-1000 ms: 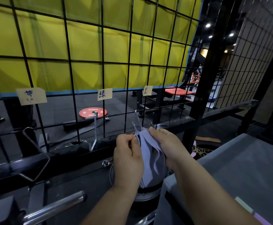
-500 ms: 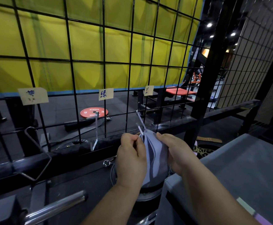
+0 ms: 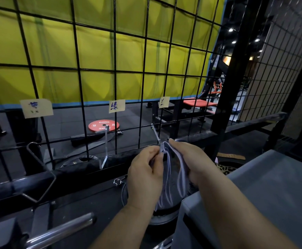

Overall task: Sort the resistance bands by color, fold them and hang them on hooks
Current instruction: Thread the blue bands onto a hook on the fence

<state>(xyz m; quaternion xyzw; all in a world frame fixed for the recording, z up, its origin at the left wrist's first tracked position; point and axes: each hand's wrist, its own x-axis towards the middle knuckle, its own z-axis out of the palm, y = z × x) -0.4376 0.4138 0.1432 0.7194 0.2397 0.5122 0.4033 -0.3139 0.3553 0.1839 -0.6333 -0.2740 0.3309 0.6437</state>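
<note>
Pale lilac rubber, the folded band (image 3: 166,178) hangs in loose loops between both hands, near the middle of the scene and just in front of the black wire grid (image 3: 74,69). The left hand (image 3: 144,173) pinches the band's top edge, its grip pressed together on it right at the near tip of the right hook (image 3: 155,131). Whether the band is over that tip cannot be told. The right hand (image 3: 191,159) has its grip curled round the band's right strand, forefinger laid along the top. A paper label (image 3: 164,102) sticks to the grid above this hook. Further left, a second label (image 3: 117,106) sits over the bare middle hook (image 3: 106,141). A grey counter (image 3: 272,186) lies near right, beneath the right forearm.
</note>
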